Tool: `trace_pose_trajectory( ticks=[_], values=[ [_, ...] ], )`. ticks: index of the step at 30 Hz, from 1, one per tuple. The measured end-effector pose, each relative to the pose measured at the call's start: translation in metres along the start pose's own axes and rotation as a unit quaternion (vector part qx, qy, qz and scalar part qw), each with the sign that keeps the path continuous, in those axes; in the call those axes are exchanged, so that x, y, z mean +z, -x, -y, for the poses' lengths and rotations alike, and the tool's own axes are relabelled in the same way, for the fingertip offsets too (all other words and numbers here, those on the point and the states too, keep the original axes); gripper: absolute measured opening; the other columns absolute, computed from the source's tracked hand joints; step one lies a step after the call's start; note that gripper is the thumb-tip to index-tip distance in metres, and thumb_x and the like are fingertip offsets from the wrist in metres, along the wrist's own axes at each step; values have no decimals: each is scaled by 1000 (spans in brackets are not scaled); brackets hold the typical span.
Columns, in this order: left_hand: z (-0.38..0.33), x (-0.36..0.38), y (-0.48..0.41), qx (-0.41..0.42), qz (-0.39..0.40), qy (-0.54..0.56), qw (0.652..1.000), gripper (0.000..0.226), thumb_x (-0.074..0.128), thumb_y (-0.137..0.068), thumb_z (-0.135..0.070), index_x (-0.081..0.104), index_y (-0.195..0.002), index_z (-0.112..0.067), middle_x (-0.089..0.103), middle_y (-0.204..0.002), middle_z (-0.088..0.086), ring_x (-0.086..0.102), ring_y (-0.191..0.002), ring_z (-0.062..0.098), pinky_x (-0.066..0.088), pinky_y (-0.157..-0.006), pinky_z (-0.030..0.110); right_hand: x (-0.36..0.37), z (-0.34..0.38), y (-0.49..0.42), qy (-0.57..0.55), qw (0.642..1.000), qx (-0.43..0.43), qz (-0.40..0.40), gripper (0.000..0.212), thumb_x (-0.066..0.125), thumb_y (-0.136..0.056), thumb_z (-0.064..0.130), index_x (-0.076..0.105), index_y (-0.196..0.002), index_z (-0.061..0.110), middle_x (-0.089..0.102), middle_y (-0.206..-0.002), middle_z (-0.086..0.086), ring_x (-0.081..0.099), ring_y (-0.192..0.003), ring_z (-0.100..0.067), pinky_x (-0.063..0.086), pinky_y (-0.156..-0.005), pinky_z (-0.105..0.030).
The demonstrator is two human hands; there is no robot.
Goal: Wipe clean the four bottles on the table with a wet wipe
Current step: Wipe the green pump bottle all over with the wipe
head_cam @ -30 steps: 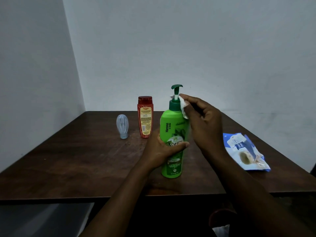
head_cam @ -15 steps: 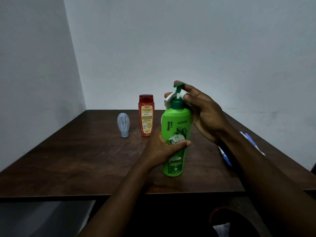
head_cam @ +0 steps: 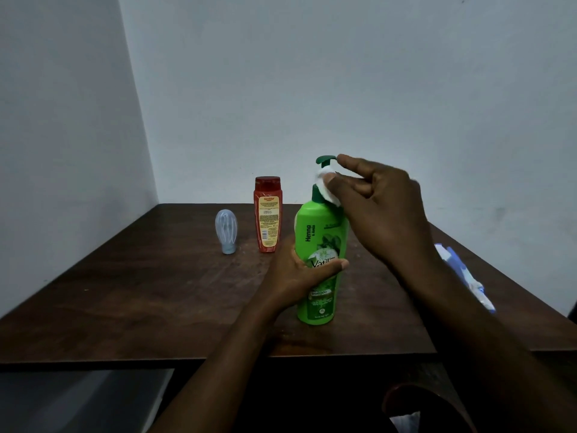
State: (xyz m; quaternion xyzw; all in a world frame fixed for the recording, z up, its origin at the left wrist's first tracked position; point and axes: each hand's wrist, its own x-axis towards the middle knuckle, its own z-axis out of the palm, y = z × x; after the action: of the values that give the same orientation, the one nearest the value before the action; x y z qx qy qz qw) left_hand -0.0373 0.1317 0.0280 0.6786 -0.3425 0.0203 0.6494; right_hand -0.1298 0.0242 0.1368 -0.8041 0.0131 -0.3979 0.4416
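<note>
Dark wooden surface. Well left of the green pump bottle and further back stands a small pale-blue bottle. Red bottle upright just beside it, nearer the green one. Left hand grips the green bottle's middle, thumb across the label. White wipe pressed against its neck under the pump, pinched by the right hand. Right of the green bottle lies a blue-and-white packet, partly hidden behind the right forearm.

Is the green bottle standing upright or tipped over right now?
Upright: the green bottle stands with its base on the table and its pump head on top, the left hand gripping its middle.
</note>
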Motion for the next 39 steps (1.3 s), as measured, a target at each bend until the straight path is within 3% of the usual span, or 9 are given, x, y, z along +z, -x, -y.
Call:
trace_pose_trajectory(
  ticks=[2, 4, 7, 11, 21, 24, 30, 35, 39],
  values=[
    [0, 0, 0, 1, -1, -3, 1000, 40, 87, -75, -20, 70, -111, -18, 77, -103, -2, 73, -96, 11, 60, -84, 34, 3, -2, 8, 18, 1000, -12, -11, 40, 63, -96, 30, 60, -136, 26, 76, -110, 2, 60, -107, 10, 37, -80, 6],
    [0, -1, 0, 3, 1, -4, 1000, 40, 87, -74, -21, 70, -111, -20, 77, -104, -2, 73, -97, 11, 59, -85, 35, 5, -4, 10, 4, 1000, -10, -21, 44, 68, -93, 25, 61, -136, 23, 74, -113, 2, 56, -98, 21, 37, -78, 9],
    [0, -1, 0, 0, 4, -4, 1000, 44, 87, -75, -21, 69, -114, -17, 77, -105, -2, 73, -98, 11, 60, -86, 35, 4, -4, 1, -46, 998, 20, -27, 51, 84, -78, 27, 68, -127, 23, 78, -101, 3, 66, -88, 15, 52, -85, -9],
    [-2, -1, 1, -5, 4, -3, 1000, 43, 88, -74, -19, 69, -113, -16, 77, -103, -2, 73, -95, 9, 60, -84, 32, 1, 2, -17, -49, 997, 50, -25, 56, 94, -61, 39, 73, -110, 23, 78, -82, 3, 73, -76, 2, 60, -78, -24],
    [-4, 0, 2, -1, 7, 2, 1000, 40, 87, -75, -19, 69, -111, -21, 77, -103, -3, 73, -95, 6, 60, -82, 28, 16, 7, -30, 50, 996, 11, -73, 46, 88, -64, 34, 59, -99, 26, 68, -69, 8, 67, -76, -3, 52, -71, -23],
    [-4, 0, 1, -2, 9, 1, 1000, 42, 87, -75, -19, 69, -113, -18, 77, -104, -3, 73, -95, 7, 59, -82, 25, 9, 4, -28, 5, 999, 29, -34, 48, 91, -66, 36, 64, -104, 26, 73, -74, 6, 70, -75, -1, 53, -69, -20],
    [-5, -1, 1, -10, 12, 14, 1000, 40, 87, -74, -16, 69, -110, -21, 77, -102, -3, 73, -94, 7, 58, -79, 21, -8, -15, -25, -121, 991, 17, 61, 45, 85, -78, 27, 64, -118, 23, 78, -81, -2, 75, -80, -10, 59, -77, -31],
    [-3, -3, 1, -17, 22, 12, 1000, 39, 88, -74, -19, 69, -108, -24, 77, -103, -3, 73, -95, 7, 60, -82, 26, -8, -26, -39, -264, 948, 75, 161, 37, 65, -94, 12, 57, -130, 11, 76, -93, -9, 69, -77, -14, 55, -75, -24],
    [-3, -3, 0, -12, 24, 7, 1000, 39, 87, -75, -18, 70, -109, -21, 77, -103, -1, 73, -95, 10, 60, -84, 31, 0, -22, -49, -322, 916, 101, 217, 28, 43, -103, 6, 56, -128, 9, 69, -109, -27, 64, -106, -44, 51, -99, -48]
  ],
)
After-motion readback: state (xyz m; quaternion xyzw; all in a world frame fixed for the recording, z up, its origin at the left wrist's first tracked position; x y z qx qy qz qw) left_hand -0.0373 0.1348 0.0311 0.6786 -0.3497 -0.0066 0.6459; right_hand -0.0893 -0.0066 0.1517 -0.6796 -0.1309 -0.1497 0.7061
